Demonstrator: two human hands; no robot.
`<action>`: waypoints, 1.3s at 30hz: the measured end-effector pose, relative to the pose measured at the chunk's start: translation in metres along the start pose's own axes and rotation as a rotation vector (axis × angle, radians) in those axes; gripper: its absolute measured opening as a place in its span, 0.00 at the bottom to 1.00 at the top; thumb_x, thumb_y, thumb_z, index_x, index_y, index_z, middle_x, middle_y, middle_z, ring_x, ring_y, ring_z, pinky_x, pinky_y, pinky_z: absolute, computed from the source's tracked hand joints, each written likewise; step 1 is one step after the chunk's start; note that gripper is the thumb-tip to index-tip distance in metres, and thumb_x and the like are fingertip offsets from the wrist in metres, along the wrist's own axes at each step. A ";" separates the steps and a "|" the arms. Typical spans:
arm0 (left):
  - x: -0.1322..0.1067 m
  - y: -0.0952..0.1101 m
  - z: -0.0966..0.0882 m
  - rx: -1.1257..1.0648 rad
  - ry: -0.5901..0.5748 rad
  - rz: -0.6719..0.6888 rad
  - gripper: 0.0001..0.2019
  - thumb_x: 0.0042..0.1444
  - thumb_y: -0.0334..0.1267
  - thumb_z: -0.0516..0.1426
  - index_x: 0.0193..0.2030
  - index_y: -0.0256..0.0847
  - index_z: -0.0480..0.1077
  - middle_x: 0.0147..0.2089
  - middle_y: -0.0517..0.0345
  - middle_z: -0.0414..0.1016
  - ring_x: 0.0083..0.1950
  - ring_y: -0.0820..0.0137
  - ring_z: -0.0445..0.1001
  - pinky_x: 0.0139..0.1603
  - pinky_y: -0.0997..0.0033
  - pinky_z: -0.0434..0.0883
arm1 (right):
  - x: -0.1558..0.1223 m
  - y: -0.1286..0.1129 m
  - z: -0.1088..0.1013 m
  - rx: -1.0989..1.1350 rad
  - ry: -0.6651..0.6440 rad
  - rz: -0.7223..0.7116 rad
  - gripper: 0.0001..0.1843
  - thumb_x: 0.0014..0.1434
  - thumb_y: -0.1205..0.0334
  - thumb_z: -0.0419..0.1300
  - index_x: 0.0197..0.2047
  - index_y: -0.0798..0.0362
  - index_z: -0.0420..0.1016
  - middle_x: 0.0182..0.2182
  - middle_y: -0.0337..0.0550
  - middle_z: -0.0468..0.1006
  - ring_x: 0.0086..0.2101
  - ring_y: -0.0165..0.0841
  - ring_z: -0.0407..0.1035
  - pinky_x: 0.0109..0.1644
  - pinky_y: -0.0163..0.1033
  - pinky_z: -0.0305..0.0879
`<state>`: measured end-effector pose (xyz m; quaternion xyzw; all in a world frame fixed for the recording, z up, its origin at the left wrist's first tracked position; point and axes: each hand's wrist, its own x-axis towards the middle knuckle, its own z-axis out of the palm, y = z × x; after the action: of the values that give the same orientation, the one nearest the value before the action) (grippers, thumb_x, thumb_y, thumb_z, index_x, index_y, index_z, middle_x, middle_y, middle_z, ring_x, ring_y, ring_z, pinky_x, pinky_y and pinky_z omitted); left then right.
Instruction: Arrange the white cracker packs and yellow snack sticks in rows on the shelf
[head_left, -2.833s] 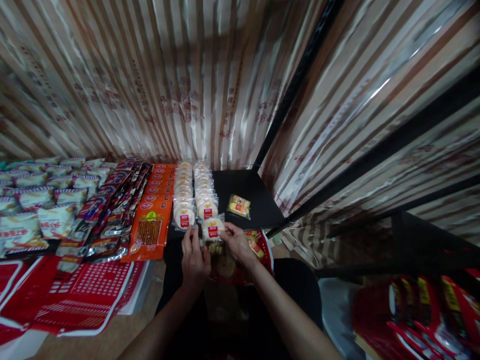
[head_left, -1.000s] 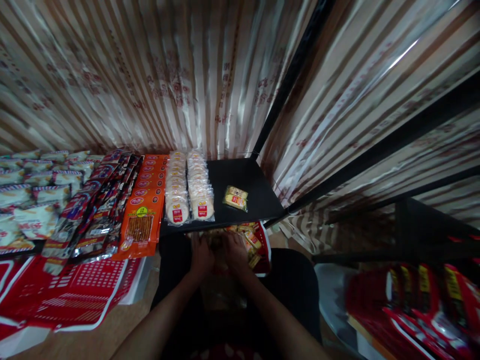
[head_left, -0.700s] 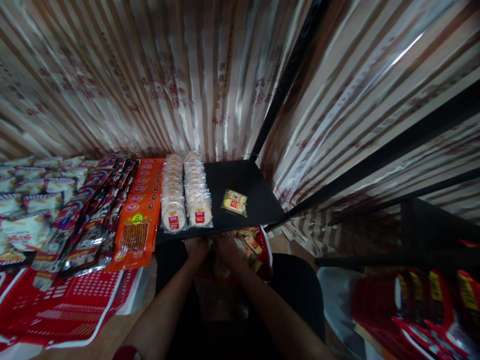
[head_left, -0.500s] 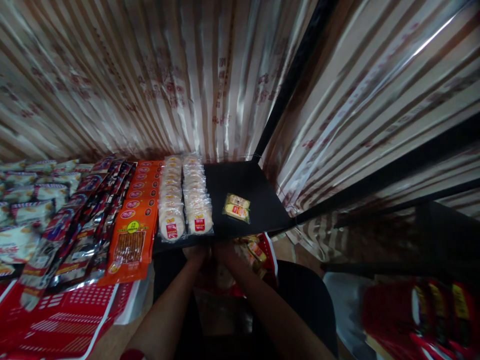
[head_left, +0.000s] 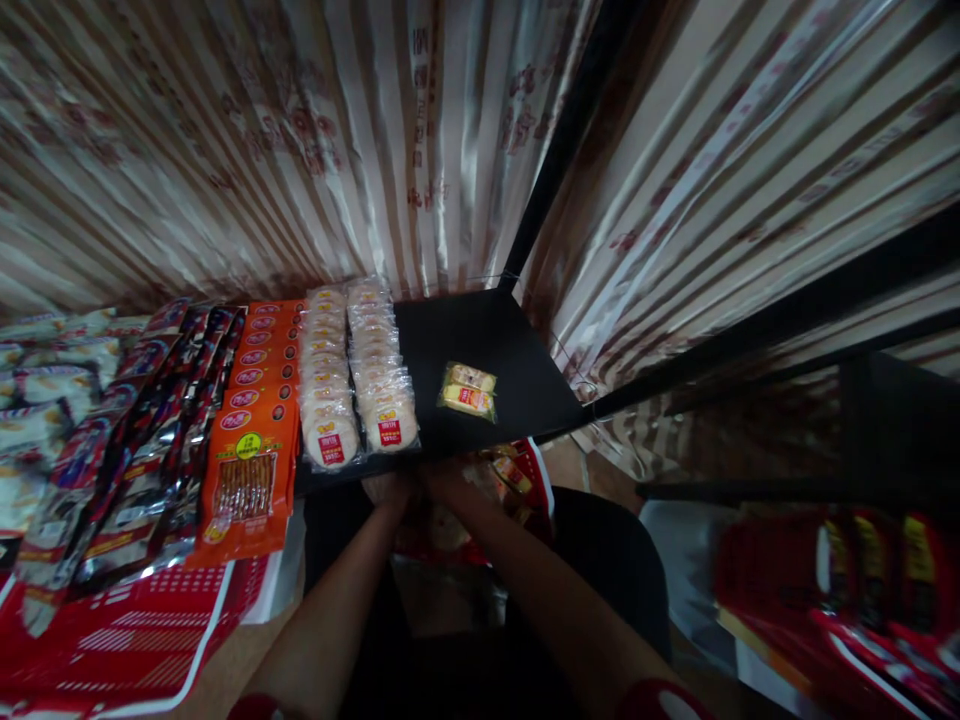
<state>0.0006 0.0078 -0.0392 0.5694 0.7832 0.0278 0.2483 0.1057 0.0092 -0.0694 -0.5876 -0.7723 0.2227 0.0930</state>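
Both my forearms reach down to the shelf's front edge. My left hand (head_left: 390, 489) is low at the front of the black shelf (head_left: 480, 330), its fingers hidden in shadow under the edge. Close beside it is my right hand (head_left: 444, 482), its fingers also out of sight. Below them, a red basket (head_left: 541, 490) holds yellow-wrapped snack packs (head_left: 512, 474). One yellow snack pack (head_left: 469, 391) lies alone on the shelf. To its left, two overlapping rows of round rice crackers (head_left: 390, 425) in clear wrappers run from back to front.
Further left lie orange snack bags (head_left: 247, 470), dark shiny packets (head_left: 142, 490) and white packets (head_left: 45, 440). A red basket (head_left: 127, 640) stands below them. Black frame bars (head_left: 750, 355) and a patterned curtain (head_left: 337, 130) enclose the shelf. Red packages (head_left: 870, 590) sit at lower right.
The view has shifted, so the shelf and its goods appear slightly higher and further left. Both hands stay close together at the shelf edge; the lone yellow pack still lies on the shelf.
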 end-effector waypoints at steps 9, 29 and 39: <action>-0.062 -0.011 0.017 0.110 0.087 0.266 0.17 0.57 0.26 0.43 0.48 0.35 0.68 0.44 0.44 0.74 0.46 0.62 0.73 0.46 0.66 0.67 | -0.044 -0.008 -0.013 -0.079 -0.051 -0.101 0.19 0.54 0.71 0.51 0.48 0.58 0.73 0.49 0.54 0.74 0.50 0.39 0.65 0.57 0.43 0.55; -0.143 -0.019 0.001 0.064 0.077 0.456 0.13 0.58 0.30 0.46 0.47 0.41 0.67 0.45 0.53 0.73 0.48 0.68 0.70 0.52 0.71 0.65 | -0.120 0.008 -0.008 -0.021 0.162 0.228 0.28 0.51 0.70 0.51 0.57 0.59 0.65 0.56 0.54 0.67 0.62 0.40 0.49 0.64 0.49 0.41; -0.121 -0.019 -0.009 -0.245 0.073 0.191 0.16 0.53 0.32 0.53 0.50 0.37 0.68 0.49 0.50 0.71 0.51 0.66 0.69 0.55 0.68 0.65 | -0.122 -0.018 0.000 0.518 0.517 0.304 0.20 0.60 0.61 0.45 0.47 0.57 0.72 0.47 0.52 0.75 0.50 0.37 0.66 0.55 0.44 0.60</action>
<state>0.0077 -0.1060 0.0052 0.6055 0.7246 0.1673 0.2833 0.1256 -0.1102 -0.0465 -0.6892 -0.5459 0.2658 0.3955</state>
